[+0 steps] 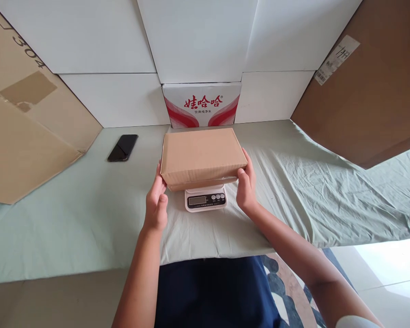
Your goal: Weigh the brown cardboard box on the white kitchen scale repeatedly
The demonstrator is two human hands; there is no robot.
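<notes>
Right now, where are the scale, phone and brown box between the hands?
Scale [206, 200]: head view, on its front panel.
Phone [123, 148]: head view, on its screen.
Brown box [204, 157]: head view, top face.

By one head-worn camera — set above and to the near side of the brown box [202, 152], tipped forward and down — the scene is viewed from close by, white panels [198, 41] being taken in beyond the box, the person's lap [212, 291] before it.

The left hand [156, 207] and right hand [246, 187] hold a cardboard box [203, 152] above a white scale [206, 205].
</notes>
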